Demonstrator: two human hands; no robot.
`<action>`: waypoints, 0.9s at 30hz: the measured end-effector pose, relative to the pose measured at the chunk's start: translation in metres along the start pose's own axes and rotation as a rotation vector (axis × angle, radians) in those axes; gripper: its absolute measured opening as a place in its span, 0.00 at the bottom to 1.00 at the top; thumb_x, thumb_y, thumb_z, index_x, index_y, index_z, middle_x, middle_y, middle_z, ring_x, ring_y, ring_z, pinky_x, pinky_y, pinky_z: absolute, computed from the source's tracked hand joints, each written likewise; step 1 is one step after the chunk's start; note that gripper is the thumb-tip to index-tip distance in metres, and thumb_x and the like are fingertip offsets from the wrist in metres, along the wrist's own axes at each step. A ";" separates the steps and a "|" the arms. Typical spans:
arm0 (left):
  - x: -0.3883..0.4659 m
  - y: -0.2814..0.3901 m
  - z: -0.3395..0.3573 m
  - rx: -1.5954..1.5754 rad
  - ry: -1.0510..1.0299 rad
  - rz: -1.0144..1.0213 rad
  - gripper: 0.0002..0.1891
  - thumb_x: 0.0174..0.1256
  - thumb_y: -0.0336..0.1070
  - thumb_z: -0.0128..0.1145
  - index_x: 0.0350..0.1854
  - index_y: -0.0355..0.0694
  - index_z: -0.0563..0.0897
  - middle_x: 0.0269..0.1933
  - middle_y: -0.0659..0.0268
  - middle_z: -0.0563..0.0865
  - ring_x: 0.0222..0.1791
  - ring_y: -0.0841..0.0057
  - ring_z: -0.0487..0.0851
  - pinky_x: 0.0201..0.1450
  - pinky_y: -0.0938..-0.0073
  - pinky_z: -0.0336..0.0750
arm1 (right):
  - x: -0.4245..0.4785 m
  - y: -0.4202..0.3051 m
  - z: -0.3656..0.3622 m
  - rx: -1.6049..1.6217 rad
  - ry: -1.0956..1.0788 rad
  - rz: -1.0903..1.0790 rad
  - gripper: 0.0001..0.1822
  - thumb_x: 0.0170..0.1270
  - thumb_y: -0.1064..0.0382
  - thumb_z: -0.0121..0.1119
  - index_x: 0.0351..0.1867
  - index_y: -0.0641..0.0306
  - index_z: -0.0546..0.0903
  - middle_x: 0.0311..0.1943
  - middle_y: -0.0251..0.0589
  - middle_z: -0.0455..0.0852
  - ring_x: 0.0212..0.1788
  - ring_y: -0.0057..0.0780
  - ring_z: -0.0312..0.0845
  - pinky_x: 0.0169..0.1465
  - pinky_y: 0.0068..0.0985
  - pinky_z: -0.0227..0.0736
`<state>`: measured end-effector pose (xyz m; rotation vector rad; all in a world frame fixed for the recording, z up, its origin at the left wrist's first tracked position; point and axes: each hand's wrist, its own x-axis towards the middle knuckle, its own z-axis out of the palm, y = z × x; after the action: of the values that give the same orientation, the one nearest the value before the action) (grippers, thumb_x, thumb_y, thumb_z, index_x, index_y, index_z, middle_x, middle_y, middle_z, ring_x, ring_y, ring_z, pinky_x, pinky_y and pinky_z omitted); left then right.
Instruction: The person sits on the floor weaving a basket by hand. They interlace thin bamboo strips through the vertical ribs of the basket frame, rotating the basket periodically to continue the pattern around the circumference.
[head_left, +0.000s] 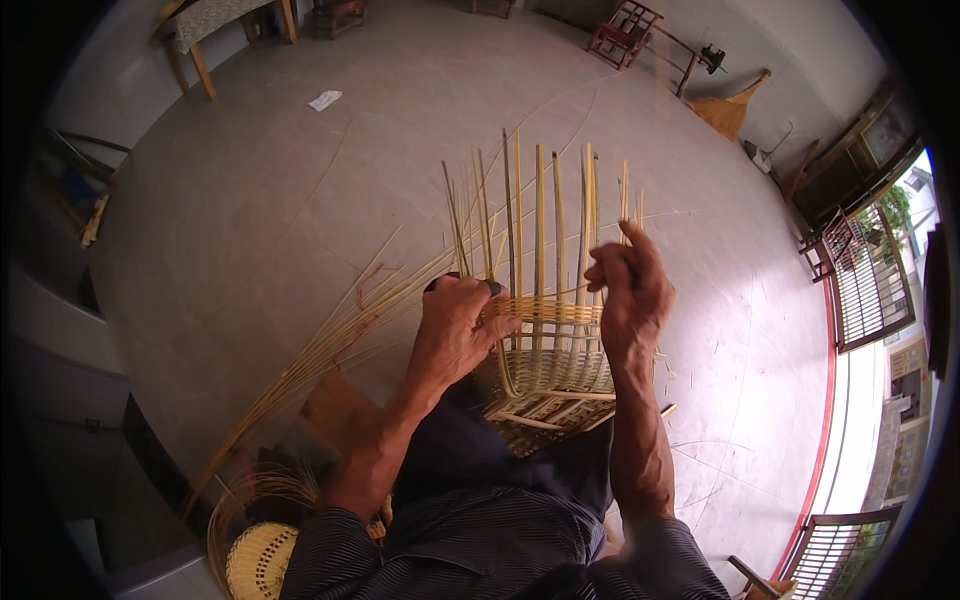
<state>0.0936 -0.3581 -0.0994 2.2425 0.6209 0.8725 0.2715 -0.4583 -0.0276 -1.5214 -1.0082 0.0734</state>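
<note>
A partly woven bamboo basket (559, 367) rests on my lap, its upright stakes (540, 217) pointing away from me. A band of yellow strips (555, 309) is woven round it above an open gap. My left hand (457, 326) grips the basket's left side at this band, dark coverings on some fingers, the thumb on the near side. My right hand (634, 289) is raised at the right side, index finger extended, the other fingers curled at a thin bamboo strip that runs left to the stakes. Whether the fingertips pinch the strip is hard to tell.
A bundle of long bamboo strips (300, 382) lies on the floor at the left. Coiled strips (217, 517) and a round woven piece (262, 559) are at the lower left. Loose thin strips and scraps lie on the floor. Wooden chairs (622, 34) stand far off.
</note>
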 end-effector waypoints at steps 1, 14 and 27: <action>0.002 0.004 -0.003 0.123 0.030 0.058 0.25 0.60 0.43 0.73 0.57 0.37 0.83 0.48 0.57 0.82 0.52 0.61 0.77 0.58 0.57 0.71 | -0.010 0.001 -0.009 0.140 0.099 0.104 0.14 0.73 0.71 0.56 0.56 0.76 0.77 0.41 0.53 0.89 0.36 0.35 0.90 0.39 0.32 0.88; 0.028 0.046 0.023 0.201 -0.026 0.201 0.31 0.56 0.36 0.74 0.62 0.30 0.78 0.45 0.56 0.81 0.46 0.60 0.75 0.54 0.59 0.71 | 0.133 0.068 0.037 -0.221 -0.725 0.307 0.15 0.52 0.71 0.66 0.43 0.71 0.86 0.24 0.42 0.87 0.28 0.27 0.86 0.37 0.29 0.84; 0.024 0.064 0.019 0.387 -0.011 0.265 0.20 0.52 0.33 0.76 0.48 0.37 0.85 0.44 0.65 0.80 0.47 0.63 0.73 0.51 0.59 0.69 | -0.009 0.026 -0.063 0.361 0.257 0.188 0.12 0.74 0.73 0.53 0.55 0.77 0.79 0.38 0.51 0.89 0.34 0.31 0.88 0.40 0.29 0.86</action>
<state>0.1358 -0.3946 -0.0548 2.7235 0.5294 0.9293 0.3160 -0.5098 -0.0382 -1.2510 -0.6074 0.1778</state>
